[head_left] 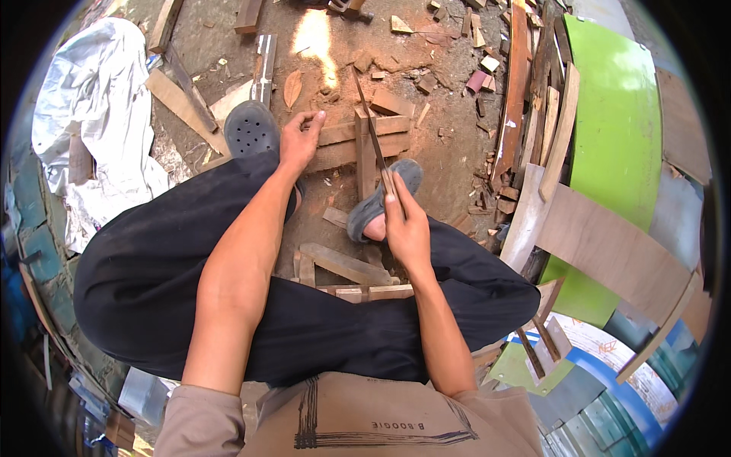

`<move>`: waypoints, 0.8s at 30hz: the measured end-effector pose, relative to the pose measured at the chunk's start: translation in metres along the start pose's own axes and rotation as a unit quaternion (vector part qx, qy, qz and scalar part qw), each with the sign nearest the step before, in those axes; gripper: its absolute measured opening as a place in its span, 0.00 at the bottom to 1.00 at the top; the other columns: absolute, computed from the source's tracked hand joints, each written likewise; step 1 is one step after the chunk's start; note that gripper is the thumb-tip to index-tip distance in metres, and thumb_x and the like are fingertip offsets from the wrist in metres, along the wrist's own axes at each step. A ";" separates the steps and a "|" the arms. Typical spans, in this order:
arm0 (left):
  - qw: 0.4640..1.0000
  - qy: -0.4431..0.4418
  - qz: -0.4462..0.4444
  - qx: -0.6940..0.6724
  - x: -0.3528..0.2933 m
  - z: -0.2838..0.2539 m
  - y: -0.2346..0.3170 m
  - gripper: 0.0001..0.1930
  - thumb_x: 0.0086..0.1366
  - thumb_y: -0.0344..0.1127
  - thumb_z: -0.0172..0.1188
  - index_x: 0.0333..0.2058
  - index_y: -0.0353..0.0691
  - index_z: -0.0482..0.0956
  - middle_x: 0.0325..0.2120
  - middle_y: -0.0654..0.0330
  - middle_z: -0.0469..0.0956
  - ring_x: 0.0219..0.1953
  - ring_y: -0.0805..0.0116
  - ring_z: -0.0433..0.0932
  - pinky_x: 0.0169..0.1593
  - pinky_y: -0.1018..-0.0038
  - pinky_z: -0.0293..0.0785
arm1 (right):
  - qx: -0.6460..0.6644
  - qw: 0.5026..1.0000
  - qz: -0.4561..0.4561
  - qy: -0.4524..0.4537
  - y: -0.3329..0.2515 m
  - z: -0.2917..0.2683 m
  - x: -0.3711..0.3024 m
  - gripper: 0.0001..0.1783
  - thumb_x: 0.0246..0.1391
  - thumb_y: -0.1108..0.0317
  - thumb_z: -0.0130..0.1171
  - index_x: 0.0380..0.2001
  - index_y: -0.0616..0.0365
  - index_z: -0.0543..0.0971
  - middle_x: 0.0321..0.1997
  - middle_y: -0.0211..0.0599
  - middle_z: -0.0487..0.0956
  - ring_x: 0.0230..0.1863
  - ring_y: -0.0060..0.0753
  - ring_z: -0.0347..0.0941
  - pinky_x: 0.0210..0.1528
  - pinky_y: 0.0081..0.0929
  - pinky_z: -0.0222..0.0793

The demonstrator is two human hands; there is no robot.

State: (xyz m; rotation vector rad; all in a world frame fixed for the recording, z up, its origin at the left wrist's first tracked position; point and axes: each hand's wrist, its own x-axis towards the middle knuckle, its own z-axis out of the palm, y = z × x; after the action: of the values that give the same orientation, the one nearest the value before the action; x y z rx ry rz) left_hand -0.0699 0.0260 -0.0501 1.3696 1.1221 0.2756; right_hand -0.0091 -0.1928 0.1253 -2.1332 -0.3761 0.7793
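My right hand (406,228) is closed round the near end of a handsaw (368,114). Its thin dark blade, seen nearly edge-on, points away from me and crosses over an upright wooden piece (365,156). Stacked wooden blocks (339,145) lie crosswise on the ground, between my feet. Beside their left end is my left hand (301,139), its fingers curled in. Whether anything sits in those fingers cannot be made out. My feet, in grey clogs (252,129), flank the blocks.
Orange sawdust (381,68) and small offcuts cover the ground ahead. Long boards (512,99) and a green panel (615,114) lie on the right. At the left is a white cloth (91,114). A wooden frame (346,265) rests close to my legs.
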 end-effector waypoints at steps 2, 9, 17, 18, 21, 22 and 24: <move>1.000 -0.018 0.003 -0.004 0.003 0.010 0.002 0.24 0.69 0.53 0.64 0.49 0.34 0.83 0.36 0.59 0.85 0.39 0.71 0.81 0.46 0.73 0.76 | -0.002 0.996 -0.064 0.059 0.016 0.027 0.057 0.25 0.70 0.62 0.51 0.66 0.60 0.72 0.60 0.57 0.79 0.63 0.54 0.75 0.63 0.34 0.68; 1.000 -0.005 -0.011 -0.002 0.008 0.006 -0.006 0.18 0.71 0.45 0.59 0.49 0.36 0.82 0.38 0.57 0.86 0.41 0.69 0.82 0.48 0.72 0.75 | 0.043 0.996 0.074 -0.001 0.014 0.002 0.027 0.27 0.69 0.59 0.53 0.65 0.60 0.73 0.62 0.55 0.78 0.64 0.47 0.75 0.64 0.32 0.67; 0.999 -0.014 -0.032 0.013 0.004 0.011 -0.013 0.18 0.71 0.45 0.59 0.49 0.37 0.83 0.39 0.57 0.86 0.41 0.68 0.83 0.49 0.73 0.75 | 0.045 0.991 0.127 -0.018 -0.017 -0.053 -0.083 0.24 0.70 0.66 0.52 0.65 0.63 0.72 0.63 0.52 0.78 0.66 0.42 0.74 0.67 0.31 0.64; 0.999 -0.006 -0.036 0.018 0.005 0.008 -0.012 0.18 0.70 0.45 0.60 0.49 0.36 0.83 0.39 0.57 0.86 0.41 0.68 0.83 0.49 0.73 0.75 | 0.045 0.992 0.116 -0.022 -0.017 -0.051 -0.078 0.24 0.70 0.67 0.52 0.65 0.63 0.72 0.63 0.51 0.78 0.66 0.41 0.73 0.67 0.31 0.64; 0.999 -0.011 -0.039 0.017 0.003 0.015 -0.010 0.19 0.70 0.45 0.60 0.49 0.36 0.83 0.39 0.58 0.86 0.41 0.69 0.83 0.48 0.73 0.75 | -0.028 0.997 -0.051 0.043 0.025 0.007 0.026 0.26 0.71 0.60 0.52 0.66 0.63 0.72 0.47 0.49 0.86 0.47 0.33 0.80 0.55 0.29 0.70; 0.999 -0.018 -0.035 0.006 0.005 0.017 -0.011 0.19 0.70 0.45 0.60 0.49 0.36 0.83 0.39 0.58 0.87 0.42 0.69 0.83 0.48 0.73 0.75 | -0.027 0.999 0.009 0.032 0.015 0.019 0.063 0.27 0.70 0.57 0.53 0.66 0.59 0.73 0.49 0.53 0.85 0.49 0.30 0.80 0.54 0.27 0.71; 0.999 -0.012 -0.037 -0.008 0.004 0.016 -0.012 0.19 0.69 0.45 0.60 0.49 0.35 0.83 0.39 0.58 0.87 0.42 0.69 0.83 0.48 0.73 0.75 | -0.039 0.997 -0.018 0.067 0.012 0.041 0.113 0.28 0.69 0.55 0.53 0.66 0.56 0.73 0.45 0.52 0.85 0.40 0.30 0.80 0.50 0.29 0.72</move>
State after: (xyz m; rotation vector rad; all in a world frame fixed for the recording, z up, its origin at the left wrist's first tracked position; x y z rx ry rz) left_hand -0.0610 0.0157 -0.0657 1.3124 1.1450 0.2135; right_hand 0.0509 -0.1189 0.0512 -2.2308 -0.3776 0.6055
